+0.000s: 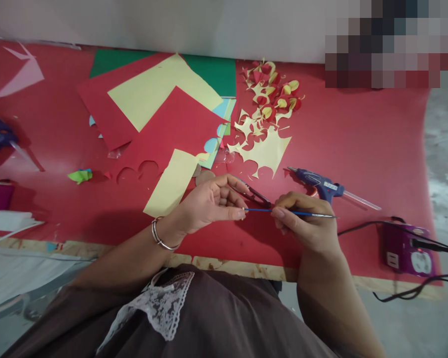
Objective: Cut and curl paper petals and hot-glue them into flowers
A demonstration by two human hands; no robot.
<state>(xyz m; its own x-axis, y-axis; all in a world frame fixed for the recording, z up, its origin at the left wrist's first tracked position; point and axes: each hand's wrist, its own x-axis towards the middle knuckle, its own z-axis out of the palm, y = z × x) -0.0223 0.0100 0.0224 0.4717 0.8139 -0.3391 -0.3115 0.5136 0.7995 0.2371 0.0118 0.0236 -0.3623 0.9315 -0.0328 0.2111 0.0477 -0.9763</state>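
Holding blue rod [259, 210], RH [306, 220], glue-gun lbl [330, 186] blurry

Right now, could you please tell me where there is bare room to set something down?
The widest bare patch of red tabletop lies between the paper flowers, the right-hand glue gun and the table's right edge. A smaller one lies between the pink paper and green scrap. The middle is crowded with paper sheets.

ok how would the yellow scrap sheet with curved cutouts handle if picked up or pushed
The pale yellow scrap sheet looks like thin paper, so probably light and floppy. Narrow points between its cutouts may bend or tear. Pushed, it would likely slide.
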